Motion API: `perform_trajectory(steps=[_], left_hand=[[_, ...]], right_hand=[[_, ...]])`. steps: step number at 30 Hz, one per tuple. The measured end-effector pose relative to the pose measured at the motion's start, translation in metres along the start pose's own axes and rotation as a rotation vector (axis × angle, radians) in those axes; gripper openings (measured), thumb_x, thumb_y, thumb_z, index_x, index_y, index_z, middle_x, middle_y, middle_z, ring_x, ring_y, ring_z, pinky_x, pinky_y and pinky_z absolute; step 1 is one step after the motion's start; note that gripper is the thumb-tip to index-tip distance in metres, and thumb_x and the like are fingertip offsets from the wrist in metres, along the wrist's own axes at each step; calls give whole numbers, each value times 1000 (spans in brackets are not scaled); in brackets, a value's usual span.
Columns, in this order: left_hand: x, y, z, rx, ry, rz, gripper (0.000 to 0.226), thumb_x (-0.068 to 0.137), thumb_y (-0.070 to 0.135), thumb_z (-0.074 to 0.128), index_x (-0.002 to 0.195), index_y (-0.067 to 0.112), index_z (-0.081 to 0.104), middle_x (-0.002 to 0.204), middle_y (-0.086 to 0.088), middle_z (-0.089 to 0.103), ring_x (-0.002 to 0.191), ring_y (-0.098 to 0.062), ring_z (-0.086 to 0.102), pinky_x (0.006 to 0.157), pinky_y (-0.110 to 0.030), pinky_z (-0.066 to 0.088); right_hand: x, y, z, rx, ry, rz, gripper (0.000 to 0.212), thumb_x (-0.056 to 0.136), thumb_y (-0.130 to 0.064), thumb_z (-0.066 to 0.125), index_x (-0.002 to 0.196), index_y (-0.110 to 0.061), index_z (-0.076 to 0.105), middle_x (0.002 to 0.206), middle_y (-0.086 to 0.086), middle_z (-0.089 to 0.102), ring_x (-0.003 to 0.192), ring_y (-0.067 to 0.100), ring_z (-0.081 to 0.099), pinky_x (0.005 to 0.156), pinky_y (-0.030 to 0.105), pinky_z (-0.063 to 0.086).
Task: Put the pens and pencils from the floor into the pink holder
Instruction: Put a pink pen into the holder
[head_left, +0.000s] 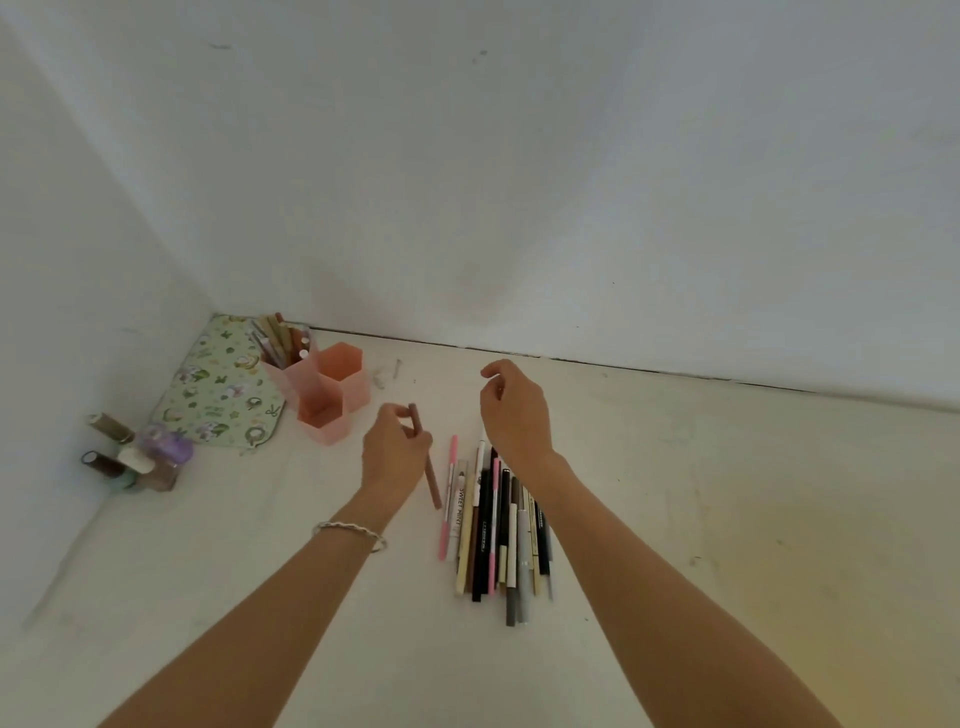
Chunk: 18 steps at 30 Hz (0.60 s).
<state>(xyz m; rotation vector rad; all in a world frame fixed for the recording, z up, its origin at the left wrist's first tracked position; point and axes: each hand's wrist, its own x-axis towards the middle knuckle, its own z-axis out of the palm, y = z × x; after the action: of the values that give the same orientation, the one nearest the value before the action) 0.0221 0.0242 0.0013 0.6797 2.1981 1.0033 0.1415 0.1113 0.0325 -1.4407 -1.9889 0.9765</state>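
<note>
A pink holder (332, 392) made of hexagonal cups stands on the floor near the corner; its far-left cup holds several pens (280, 338), the other cups look empty. My left hand (392, 452) grips a brown pencil (428, 475) just right of the holder, its tip pointing up. A pile of several pens and pencils (498, 530) lies on the floor in front of me. My right hand (514, 410) hovers above the pile's far end, fingers curled loosely, holding nothing.
A green floral pouch (223, 389) lies in the corner behind the holder. Several small bottles (135, 457) stand by the left wall. White walls meet the floor at the back and left. Pale floor stretches to the right.
</note>
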Motion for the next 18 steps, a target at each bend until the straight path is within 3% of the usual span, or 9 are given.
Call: perform_trajectory(steps=[4, 6, 9, 11, 15, 17, 18], left_hand=[[-4, 16, -26, -112, 106, 172, 53, 90, 1, 61, 136, 19, 40, 86, 1, 59, 76, -18, 66, 63, -23, 52], [-7, 21, -33, -139, 126, 216, 55, 91, 0, 60, 137, 24, 41, 87, 4, 57, 77, -15, 65, 61, -19, 49], [-11, 24, -41, -193, 137, 243, 50, 92, 0, 59, 134, 25, 47, 89, 4, 58, 78, -14, 64, 62, -19, 50], [-12, 27, -49, -192, 160, 270, 46, 92, 0, 59, 132, 21, 51, 93, -1, 59, 80, -15, 63, 64, -20, 54], [-8, 38, -75, -280, 254, 315, 34, 91, 2, 59, 117, 24, 55, 93, 2, 63, 75, -2, 62, 61, -14, 53], [-5, 43, -90, -342, 324, 302, 34, 93, 7, 60, 118, 28, 55, 85, 9, 60, 70, 1, 62, 60, -20, 56], [-4, 46, -96, -363, 341, 292, 34, 93, 8, 60, 121, 27, 55, 86, 8, 60, 73, -5, 64, 62, -26, 58]], right_hand=[[0, 3, 33, -356, -237, 39, 28, 94, -8, 45, 120, -7, 53, 101, 15, 65, 89, 29, 63, 74, 35, 52], [-6, 6, 49, -495, -264, -3, 23, 97, -14, 45, 118, -5, 52, 102, 15, 65, 95, 30, 60, 81, 38, 52], [-12, 11, 67, -644, -248, -108, 21, 98, -17, 48, 117, -7, 47, 97, 9, 65, 95, 25, 56, 76, 31, 44], [-13, 12, 75, -645, -274, -153, 23, 95, -6, 46, 118, -6, 47, 95, 9, 66, 90, 23, 54, 73, 30, 40], [4, -3, 71, -458, -254, -91, 20, 92, -1, 43, 110, -1, 54, 93, 15, 66, 89, 29, 60, 78, 39, 53], [10, -11, 71, -478, -266, -94, 18, 93, -5, 45, 110, -3, 51, 92, 14, 66, 87, 30, 61, 76, 39, 54], [9, -15, 73, -526, -294, -98, 18, 94, -10, 48, 111, -4, 49, 93, 13, 66, 89, 29, 61, 76, 38, 53]])
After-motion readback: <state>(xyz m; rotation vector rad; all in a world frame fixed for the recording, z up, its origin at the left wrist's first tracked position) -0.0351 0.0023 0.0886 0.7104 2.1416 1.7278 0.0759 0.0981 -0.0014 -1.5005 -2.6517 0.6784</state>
